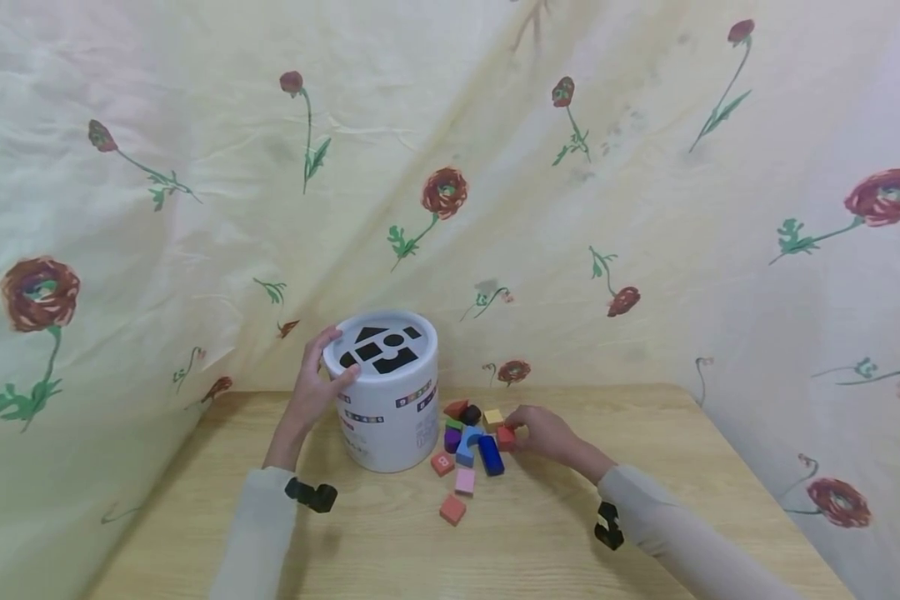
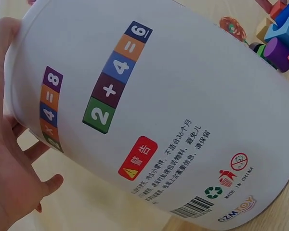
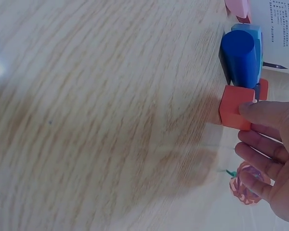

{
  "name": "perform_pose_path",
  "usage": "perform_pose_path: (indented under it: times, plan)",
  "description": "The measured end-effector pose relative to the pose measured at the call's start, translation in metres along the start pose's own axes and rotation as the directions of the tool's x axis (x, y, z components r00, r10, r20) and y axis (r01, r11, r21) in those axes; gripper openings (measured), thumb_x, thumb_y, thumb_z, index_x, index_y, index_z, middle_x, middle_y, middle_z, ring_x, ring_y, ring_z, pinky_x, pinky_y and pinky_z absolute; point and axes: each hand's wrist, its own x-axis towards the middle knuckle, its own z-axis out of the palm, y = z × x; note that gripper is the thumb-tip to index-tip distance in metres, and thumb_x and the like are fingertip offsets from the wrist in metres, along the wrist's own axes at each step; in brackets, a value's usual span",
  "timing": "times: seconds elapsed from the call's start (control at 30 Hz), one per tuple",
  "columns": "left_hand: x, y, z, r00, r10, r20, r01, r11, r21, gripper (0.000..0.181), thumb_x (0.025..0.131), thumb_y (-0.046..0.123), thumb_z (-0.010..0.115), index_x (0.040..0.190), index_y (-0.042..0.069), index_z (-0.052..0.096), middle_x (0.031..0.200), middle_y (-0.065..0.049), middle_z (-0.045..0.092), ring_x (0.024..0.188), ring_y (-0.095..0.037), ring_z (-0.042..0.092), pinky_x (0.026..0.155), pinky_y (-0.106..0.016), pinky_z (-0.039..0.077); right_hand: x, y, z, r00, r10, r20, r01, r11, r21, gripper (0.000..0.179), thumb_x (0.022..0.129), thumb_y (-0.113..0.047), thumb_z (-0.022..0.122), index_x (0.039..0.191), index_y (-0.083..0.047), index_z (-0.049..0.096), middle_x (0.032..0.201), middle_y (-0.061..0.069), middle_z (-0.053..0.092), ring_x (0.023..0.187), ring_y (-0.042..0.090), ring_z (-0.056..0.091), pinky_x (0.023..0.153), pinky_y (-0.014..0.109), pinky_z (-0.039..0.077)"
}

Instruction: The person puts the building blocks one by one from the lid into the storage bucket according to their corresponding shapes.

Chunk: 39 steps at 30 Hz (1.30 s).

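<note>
A white toy bucket (image 1: 390,425) stands upright on the left of the table, its pale lid (image 1: 417,347) cut with black shaped holes. My left hand (image 1: 317,390) grips its top edge, thumb over the lid and fingers along the far left side. Printed sums and a red warning label (image 2: 137,158) show on its wall in the left wrist view. My right hand (image 1: 546,433) pinches a red block (image 3: 237,108) between thumb and index finger, at the right side of the block pile. A dark blue cylinder (image 3: 240,57) lies right beside that block.
Between bucket and right hand lie a light-blue arch block (image 1: 466,451), a purple block (image 1: 452,440), a yellow block (image 1: 492,419) and several others. Nearer me are a pink block (image 1: 465,481) and a coral block (image 1: 453,509). A flowered cloth (image 1: 495,250) hangs behind the wooden table (image 1: 390,542).
</note>
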Motion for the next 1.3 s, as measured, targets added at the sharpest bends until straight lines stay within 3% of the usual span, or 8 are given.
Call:
perform_pose_path:
  times: [0.3, 0.53, 0.83, 1.13, 1.3]
  plan:
    - [0.0, 0.009, -0.007, 1.0, 0.01, 0.022, -0.013, 0.989, 0.144, 0.081, 0.089, 0.04, 0.074, 0.158, 0.021, 0.035, 0.168, -0.008, 0.022, 0.155, -0.039, 0.022, 0.119, -0.07, 0.024, 0.002, 0.001, -0.002, 0.999, -0.035, -0.014, 0.035, 0.999, 0.019, 0.02, 0.084, -0.01, 0.08, 0.103, -0.006, 0.076, 0.102, 0.008, 0.074, 0.097, 0.026, 0.069, 0.092, 0.047, 0.059]
    - [0.002, 0.018, -0.009, 0.998, -0.013, 0.062, -0.002, 0.97, 0.243, 0.089, 0.087, 0.043, 0.076, 0.16, 0.018, 0.031, 0.169, -0.012, 0.022, 0.153, -0.042, 0.021, 0.116, -0.072, 0.027, 0.004, 0.0, -0.017, 0.993, -0.108, -0.041, 0.109, 0.994, 0.011, 0.02, 0.085, -0.013, 0.08, 0.103, -0.005, 0.073, 0.103, 0.01, 0.074, 0.099, 0.03, 0.069, 0.09, 0.047, 0.059]
    - [0.0, 0.022, -0.01, 0.996, -0.043, 0.083, 0.022, 0.971, 0.239, 0.092, 0.088, 0.041, 0.076, 0.162, 0.017, 0.027, 0.171, -0.011, 0.017, 0.153, -0.043, 0.016, 0.117, -0.073, 0.024, 0.012, -0.012, -0.048, 0.967, -0.228, -0.115, 0.237, 0.969, 0.075, 0.025, 0.084, -0.007, 0.077, 0.107, 0.001, 0.071, 0.108, 0.017, 0.072, 0.102, 0.038, 0.069, 0.092, 0.052, 0.058]
    - [0.001, 0.024, -0.014, 0.994, -0.031, 0.102, 0.005, 0.971, 0.241, 0.092, 0.087, 0.043, 0.076, 0.162, 0.018, 0.027, 0.171, -0.009, 0.016, 0.154, -0.042, 0.017, 0.116, -0.073, 0.025, 0.027, -0.041, -0.089, 0.963, -0.239, -0.123, 0.258, 0.951, 0.168, 0.029, 0.088, -0.005, 0.074, 0.116, 0.001, 0.068, 0.112, 0.017, 0.07, 0.105, 0.034, 0.069, 0.089, 0.047, 0.061]
    - [0.001, 0.022, -0.013, 0.994, -0.03, 0.107, 0.004, 0.972, 0.237, 0.093, 0.087, 0.044, 0.076, 0.162, 0.018, 0.027, 0.171, -0.009, 0.016, 0.155, -0.042, 0.017, 0.117, -0.073, 0.024, 0.033, -0.067, -0.118, 0.956, -0.255, -0.142, 0.275, 0.951, 0.142, 0.034, 0.09, -0.01, 0.074, 0.121, -0.001, 0.066, 0.116, 0.016, 0.069, 0.111, 0.033, 0.065, 0.097, 0.054, 0.055]
